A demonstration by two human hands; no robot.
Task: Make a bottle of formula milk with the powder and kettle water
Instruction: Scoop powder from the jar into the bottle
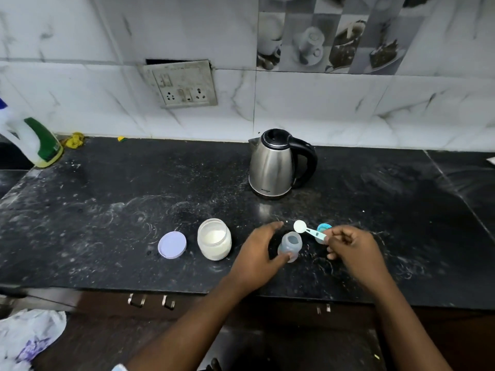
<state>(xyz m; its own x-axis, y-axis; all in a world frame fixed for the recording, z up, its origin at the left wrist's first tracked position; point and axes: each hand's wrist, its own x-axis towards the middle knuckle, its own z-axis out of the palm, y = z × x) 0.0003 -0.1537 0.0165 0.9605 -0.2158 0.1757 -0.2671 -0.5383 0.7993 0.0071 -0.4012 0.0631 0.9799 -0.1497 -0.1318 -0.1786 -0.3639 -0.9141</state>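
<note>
Dosing: powder step in hand by the look of it, scoop over bottle, lid still to go on.
Bottle: baby bottle [290,244] stands upright and open-mouthed on the counter [107,210], front centre, between the two hands. Contents too murky to tell.
Left hand: left hand [258,253] wraps the bottle's left side, thumb pressed on its front wall, fingers curled behind; holding it steady.
Right hand: right hand [348,243] pinches the blue handle of the scoop [301,226], a narrow fingertip grip.
Scoop: bowl looks full of white powder, hanging just past the bottle's far rim, roughly level.
How to do it well: bring bowl squarely over the mouth before tipping; mouth is narrow, so tip slowly and keep the left hand firm.
Risk: powder spilling on the rim or counter.
Powder jar: powder jar [214,239] open, just left of the left hand; its lid [172,245] lies flat beside it.
Bottle cap: blue cap [322,229] sits behind the right hand, partly hidden.
Kettle: kettle [278,163] stands well behind, lid shut, untouched.
</note>
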